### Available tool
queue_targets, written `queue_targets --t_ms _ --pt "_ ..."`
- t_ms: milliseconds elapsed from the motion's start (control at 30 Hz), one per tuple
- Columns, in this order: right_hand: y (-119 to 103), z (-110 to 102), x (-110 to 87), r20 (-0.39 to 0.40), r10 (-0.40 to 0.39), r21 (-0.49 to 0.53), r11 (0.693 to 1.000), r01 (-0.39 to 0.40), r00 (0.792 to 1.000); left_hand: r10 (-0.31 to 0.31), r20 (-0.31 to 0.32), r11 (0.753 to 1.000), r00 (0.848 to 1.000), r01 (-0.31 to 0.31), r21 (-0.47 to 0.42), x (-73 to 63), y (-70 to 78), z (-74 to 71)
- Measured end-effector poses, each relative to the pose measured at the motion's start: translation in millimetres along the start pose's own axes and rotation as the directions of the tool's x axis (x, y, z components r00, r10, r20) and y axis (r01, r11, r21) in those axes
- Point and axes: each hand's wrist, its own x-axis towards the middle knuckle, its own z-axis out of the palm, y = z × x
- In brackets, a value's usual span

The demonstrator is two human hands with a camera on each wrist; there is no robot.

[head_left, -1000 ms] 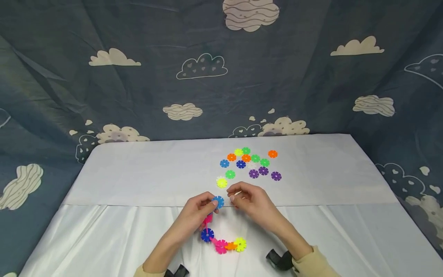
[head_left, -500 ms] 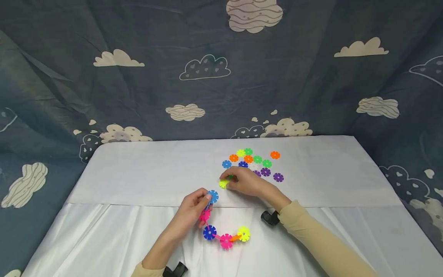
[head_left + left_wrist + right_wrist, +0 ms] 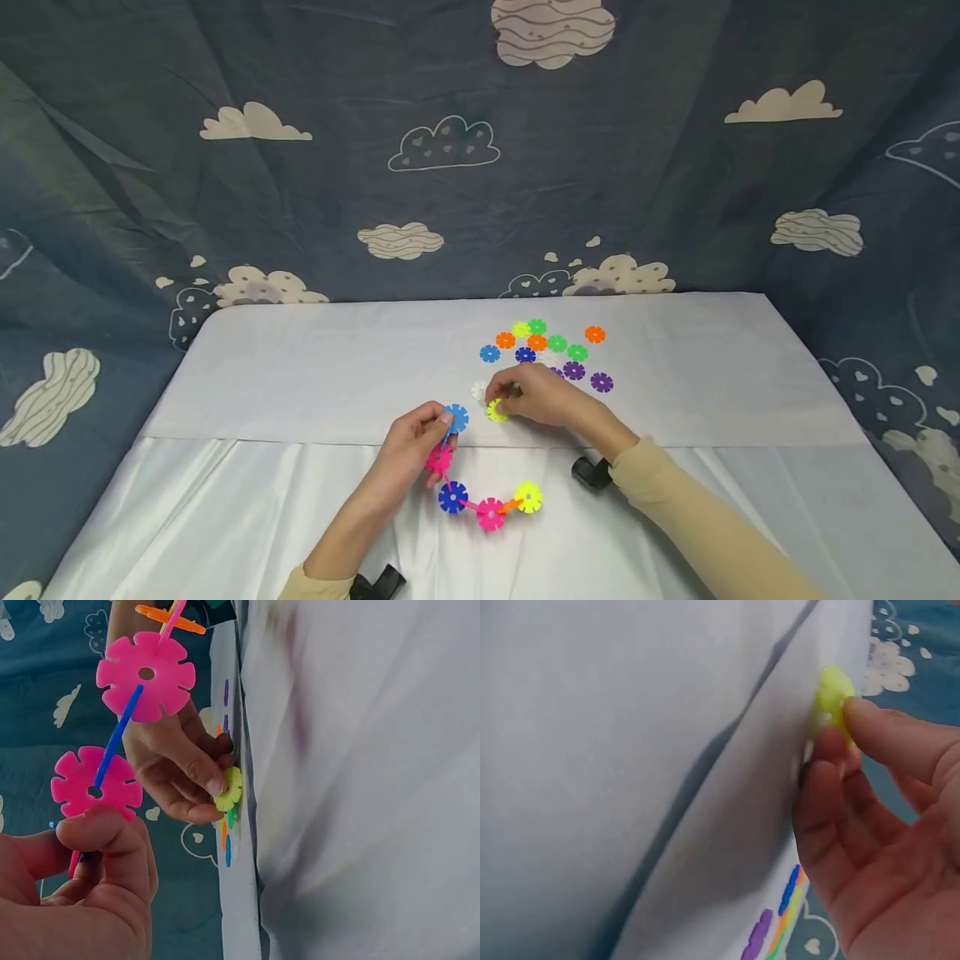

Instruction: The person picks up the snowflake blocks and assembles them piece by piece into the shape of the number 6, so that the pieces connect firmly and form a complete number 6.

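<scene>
My left hand (image 3: 412, 454) pinches a chain of notched plastic snowflake discs near its upper end. A light blue disc (image 3: 456, 418) sticks out past the fingertips. Below it the chain curves to the right through a pink disc (image 3: 439, 458), a dark blue disc (image 3: 453, 497), another pink disc (image 3: 491, 514) and an orange disc (image 3: 512, 505), ending in a yellow disc. Further right and higher, my right hand (image 3: 538, 396) pinches a loose yellow disc (image 3: 832, 701) between thumb and fingers. The left wrist view shows this yellow disc (image 3: 229, 789) edge-up at the fingertips.
Loose discs lie scattered on the white-covered table (image 3: 300, 375) beyond my right hand, among them purple (image 3: 602, 382), orange (image 3: 595, 334) and green (image 3: 577, 352) ones. A white disc (image 3: 478, 392) lies just left of my right fingertips. A dark cloud-patterned cloth (image 3: 322, 192) hangs behind.
My right hand has left the left hand's side, reached up to the loose yellow disc, gripped it and drawn it slightly nearer, uncovering a white disc. My left hand has shifted slightly left and up.
</scene>
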Motion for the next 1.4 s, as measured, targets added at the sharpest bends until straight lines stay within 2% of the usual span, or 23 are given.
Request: queue_targets --t_ms 167,267,333,433,533,600,700,867,1033,1200,1267,1400 --pt "-11 -7 -23.3 -0.066 0.037 0.045 0.998 -0.035 0.997 0.006 -0.017 1.000 1.000 -0.006 -0.007 -1.1 3.0 1.6" --pt "-20 -10 -41.4 -0.112 0.057 0.162 0.986 -0.039 0.992 0.017 -0.033 1.000 0.999 -0.018 -0.018 -2.1 4.8 3.4" --pt "-26 -11 -53.4 -0.127 0.068 0.260 0.965 -0.033 0.990 0.029 -0.043 0.999 0.999 -0.030 -0.022 -3.0 6.2 4.3" --pt "-35 -8 -68.7 -0.152 0.091 0.404 0.915 -0.022 0.984 0.041 -0.056 0.999 0.998 -0.043 -0.024 -4.4 8.1 5.7" --pt "-43 -5 -79.7 -0.189 0.099 0.478 0.878 0.004 0.977 0.041 -0.050 0.999 0.998 -0.042 -0.029 -5.8 9.3 7.0" --pt "-47 -3 -84.4 -0.213 0.096 0.497 0.867 0.023 0.972 0.037 -0.035 0.998 0.999 -0.039 -0.041 -6.6 9.6 7.6" --pt "-50 0 -88.1 -0.242 0.074 0.493 0.868 0.057 0.967 0.024 0.002 0.997 1.000 -0.024 -0.068 -7.7 9.0 7.4" --pt "-49 8 -86.7 -0.291 0.043 0.505 0.855 0.115 0.956 -0.002 0.055 0.993 0.998 0.008 -0.120 -8.9 7.1 6.9" --pt "-48 17 -82.8 -0.271 0.050 0.549 0.828 0.111 0.961 -0.022 0.086 0.990 0.996 0.034 -0.137 -8.8 5.7 9.7" --pt "-47 21 -81.3 -0.253 0.051 0.589 0.800 0.112 0.966 -0.036 0.083 0.991 0.996 0.047 -0.129 -8.1 6.4 12.8" --pt "-46 22 -81.0 -0.259 0.043 0.580 0.806 0.120 0.965 -0.040 0.078 0.991 0.996 0.049 -0.126 -8.0 7.1 13.8" --pt "-48 26 -80.7 -0.296 0.032 0.527 0.839 0.135 0.955 -0.045 0.080 0.990 0.996 0.056 -0.132 -7.8 7.3 14.9"
